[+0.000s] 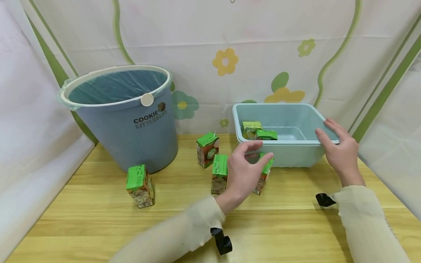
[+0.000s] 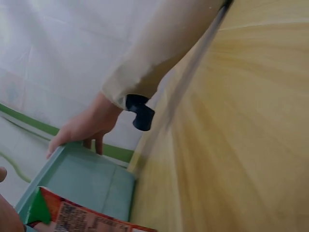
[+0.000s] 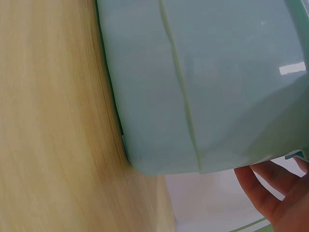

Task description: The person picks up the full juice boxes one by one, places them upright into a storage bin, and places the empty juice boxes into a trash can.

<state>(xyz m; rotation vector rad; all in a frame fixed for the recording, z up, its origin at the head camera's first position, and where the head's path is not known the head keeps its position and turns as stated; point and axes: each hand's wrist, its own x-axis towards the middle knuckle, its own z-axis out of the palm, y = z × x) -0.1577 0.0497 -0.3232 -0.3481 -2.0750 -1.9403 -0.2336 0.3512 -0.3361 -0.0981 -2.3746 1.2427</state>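
My left hand (image 1: 241, 170) is above the table with thumb and fingers spread apart in a C shape. Close behind the thumb stands a green-topped drink carton (image 1: 261, 182), partly hidden by the hand; in the left wrist view the carton (image 2: 87, 217) shows at the bottom, in front of the bin. My right hand (image 1: 343, 155) grips the right rim of a light blue-green plastic bin (image 1: 292, 155), and its fingers (image 3: 260, 193) press the outer wall in the right wrist view. Inside the bin lie two cartons, one yellow-green (image 1: 251, 126) and one green (image 1: 267, 135).
Left of my left hand stand two more cartons, one near (image 1: 219, 175) and one farther back (image 1: 208, 149). Another carton (image 1: 141, 186) stands at the left, before a large blue bucket (image 1: 148, 142) lined with a clear bag. A patterned curtain (image 1: 197, 29) closes the back.
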